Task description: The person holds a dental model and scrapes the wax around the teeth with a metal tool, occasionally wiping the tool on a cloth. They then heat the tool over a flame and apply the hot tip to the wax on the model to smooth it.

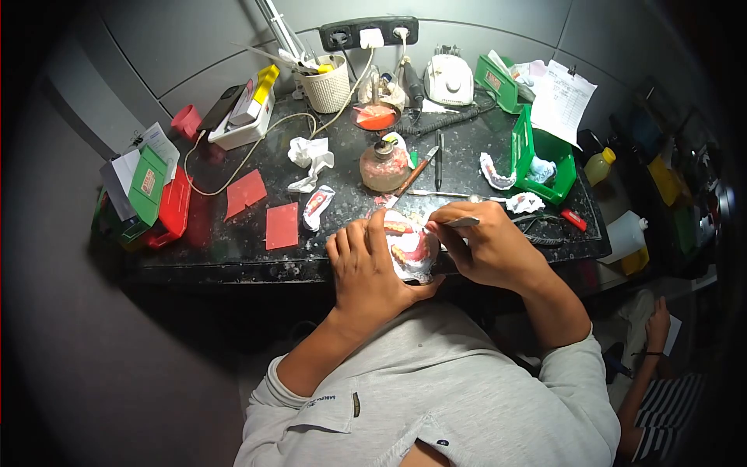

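Your left hand (366, 268) is curled around the dental model (418, 251), rough white with glossy pink gums and yellowish teeth, at the near edge of the black, speckled surface (467, 159). Your right hand (492, 245) pinches one slim metallic tool (462, 222) beside it. Beyond lie two thin, squarish pink sheets (282, 226), one crumpled white tissue (317, 154) and one rounded glass jar (384, 171).

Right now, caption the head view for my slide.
Left hand holding a dental model, right hand gripping a slim tool, at a cluttered bench.
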`<state>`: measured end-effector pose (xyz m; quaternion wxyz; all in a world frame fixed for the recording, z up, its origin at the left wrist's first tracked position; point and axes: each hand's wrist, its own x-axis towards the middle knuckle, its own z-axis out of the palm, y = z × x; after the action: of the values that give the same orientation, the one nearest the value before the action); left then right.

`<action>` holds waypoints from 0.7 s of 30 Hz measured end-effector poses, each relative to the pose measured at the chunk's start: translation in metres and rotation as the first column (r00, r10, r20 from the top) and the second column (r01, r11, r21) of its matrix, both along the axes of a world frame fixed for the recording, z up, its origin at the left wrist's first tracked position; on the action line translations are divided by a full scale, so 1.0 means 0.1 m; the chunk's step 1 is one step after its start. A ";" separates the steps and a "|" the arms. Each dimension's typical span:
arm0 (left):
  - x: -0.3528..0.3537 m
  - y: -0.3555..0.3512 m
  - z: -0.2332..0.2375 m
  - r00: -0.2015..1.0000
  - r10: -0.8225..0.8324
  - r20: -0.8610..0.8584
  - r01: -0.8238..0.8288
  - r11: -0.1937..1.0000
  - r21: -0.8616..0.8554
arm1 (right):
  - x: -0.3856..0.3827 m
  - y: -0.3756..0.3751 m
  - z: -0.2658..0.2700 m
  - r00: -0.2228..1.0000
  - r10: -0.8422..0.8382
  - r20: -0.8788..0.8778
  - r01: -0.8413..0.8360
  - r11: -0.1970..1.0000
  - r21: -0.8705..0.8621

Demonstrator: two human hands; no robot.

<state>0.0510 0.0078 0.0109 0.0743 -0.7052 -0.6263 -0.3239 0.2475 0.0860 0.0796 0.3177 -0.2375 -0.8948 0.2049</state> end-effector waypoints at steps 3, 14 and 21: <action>0.00 0.00 0.00 1.000 -0.006 0.001 0.006 1.000 -0.006 | -0.02 0.06 0.04 0.998 0.062 0.003 -0.062 0.997 0.047; 0.00 0.00 0.03 1.000 -0.008 -0.028 0.008 1.000 -0.031 | -0.01 0.16 -0.02 0.993 -0.097 -0.070 0.106 0.983 0.149; 0.01 0.00 0.01 1.000 -0.006 -0.011 0.006 0.999 -0.037 | -0.05 0.00 -0.13 0.991 -0.062 -0.122 0.067 0.997 0.039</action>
<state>0.0517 0.0077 0.0123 0.0638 -0.7102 -0.6295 -0.3085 0.2429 0.0857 0.0666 0.3828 -0.2467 -0.8699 0.1893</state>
